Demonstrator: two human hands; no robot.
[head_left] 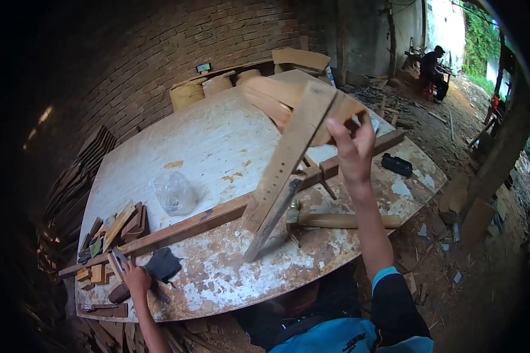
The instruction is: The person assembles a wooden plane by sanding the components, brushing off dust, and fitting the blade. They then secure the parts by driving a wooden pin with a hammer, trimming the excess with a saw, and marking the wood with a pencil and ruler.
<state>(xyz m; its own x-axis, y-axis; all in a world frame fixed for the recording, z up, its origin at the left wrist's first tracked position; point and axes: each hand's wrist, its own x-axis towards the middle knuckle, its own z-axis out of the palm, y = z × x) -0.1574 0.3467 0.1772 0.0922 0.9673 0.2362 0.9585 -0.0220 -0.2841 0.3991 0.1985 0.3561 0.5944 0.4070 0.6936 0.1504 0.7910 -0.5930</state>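
My right hand [354, 144] is raised over the table, thumb and fingers closed on a wooden frame piece [285, 156]. It is tilted, with a row of small holes down its near plank and a wider curved board behind. At the table's left end, my left hand [135, 277] is closed around a narrow flat tool [118, 260] with a pale edge; its kind is unclear. A dark cloth [163, 265] lies just right of that hand. Below the frame piece, a hammer [347, 220] rests with its wooden handle pointing right.
A long wooden bar [194, 222] crosses the worn table [218, 288]. On it stand a crumpled clear plastic bag [175, 193], several wood blocks [97, 275] and a black case [396, 165]. Sacks [188, 96] line the brick wall. A person [434, 73] sits far off at the right.
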